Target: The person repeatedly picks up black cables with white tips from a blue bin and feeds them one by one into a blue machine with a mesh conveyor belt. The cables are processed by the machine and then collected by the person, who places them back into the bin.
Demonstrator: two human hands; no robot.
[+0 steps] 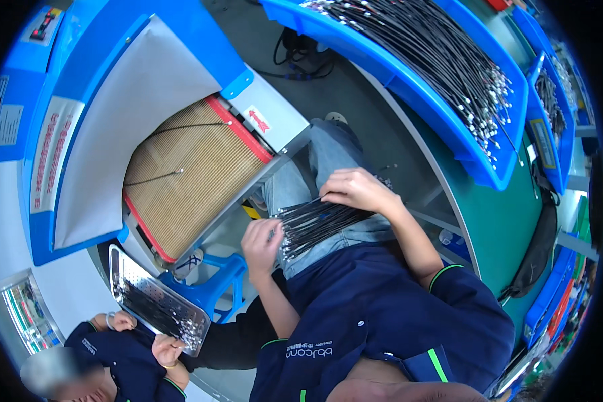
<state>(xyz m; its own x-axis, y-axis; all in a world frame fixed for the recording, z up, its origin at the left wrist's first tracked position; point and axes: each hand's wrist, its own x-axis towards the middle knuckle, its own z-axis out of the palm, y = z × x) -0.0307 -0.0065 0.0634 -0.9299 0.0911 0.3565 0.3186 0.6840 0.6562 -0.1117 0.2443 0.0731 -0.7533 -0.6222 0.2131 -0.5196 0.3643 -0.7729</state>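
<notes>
A bundle of thin black cables (318, 224) with small silvery connector ends lies across my lap. My right hand (358, 190) rests over the bundle's far right part, its fingers pinched together on cable. At the bundle's left end is my left hand (262, 245), with fingers curled in around the connector tips. Which cable it grips, and how many, I cannot make out. Ahead on the left, two single black cables, one a farther cable (191, 126) and one a nearer cable (155, 178), lie apart on a tan mesh conveyor belt (194, 161).
The belt runs out of a blue and white machine (141, 114). A co-worker at lower left holds a perforated metal tray (128, 271) of black cables, by a blue stool (224, 281). At right, a large blue bin (479, 164) full of cables stands on a green table (472, 208).
</notes>
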